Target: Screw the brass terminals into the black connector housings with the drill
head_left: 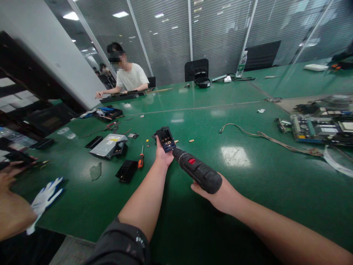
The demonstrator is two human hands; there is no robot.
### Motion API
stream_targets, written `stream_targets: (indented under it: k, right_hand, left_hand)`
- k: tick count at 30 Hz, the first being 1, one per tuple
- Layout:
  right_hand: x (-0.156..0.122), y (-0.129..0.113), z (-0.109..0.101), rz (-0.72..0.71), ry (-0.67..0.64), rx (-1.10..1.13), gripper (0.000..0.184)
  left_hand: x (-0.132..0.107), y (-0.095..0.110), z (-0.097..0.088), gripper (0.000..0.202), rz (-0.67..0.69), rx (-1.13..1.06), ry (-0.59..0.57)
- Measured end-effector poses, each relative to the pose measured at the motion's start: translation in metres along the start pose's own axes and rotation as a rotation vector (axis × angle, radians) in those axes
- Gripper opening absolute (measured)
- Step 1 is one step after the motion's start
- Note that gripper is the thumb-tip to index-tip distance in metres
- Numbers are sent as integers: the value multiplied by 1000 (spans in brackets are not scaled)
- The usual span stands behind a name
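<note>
Currently | left hand (162, 155) is holding a black plastic housing (166, 139) up over the counter (275, 191), its fingers hidden behind it | right fingers (196, 187) are wrapping a cordless drill (197, 171), its long axis aimed up-left, nose just beside the housing

- Cordless drill (198, 171): matt, slightly rough black plastic body
- Drill button (191, 161): smooth red plastic
- Small housing (165, 139): black plastic, dull metal contacts inside
- Workbench top (242, 217): smooth, glossy green surface
- Optical drive (108, 145): dull silver sheet-metal casing
- Screwdriver (141, 160): shiny orange-and-black plastic handle, thin metal shaft
- Work glove (45, 197): white cloth, blue coated palm
- Bottle (241, 64): clear, shiny plastic
</note>
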State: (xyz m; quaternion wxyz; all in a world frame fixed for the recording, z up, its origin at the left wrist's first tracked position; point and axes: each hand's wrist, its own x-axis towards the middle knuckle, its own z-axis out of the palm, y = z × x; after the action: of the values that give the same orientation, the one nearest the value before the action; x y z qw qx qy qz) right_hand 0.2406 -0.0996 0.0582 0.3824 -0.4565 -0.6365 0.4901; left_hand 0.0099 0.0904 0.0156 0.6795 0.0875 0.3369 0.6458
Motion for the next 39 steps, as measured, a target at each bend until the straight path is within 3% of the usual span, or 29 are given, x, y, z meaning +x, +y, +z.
stream_targets:
  k: [39]
  right_hand:
    - [0, 3, 0, 36, -5, -7, 24]
  left_hand:
    - [4, 0, -3, 67, 3, 6, 2]
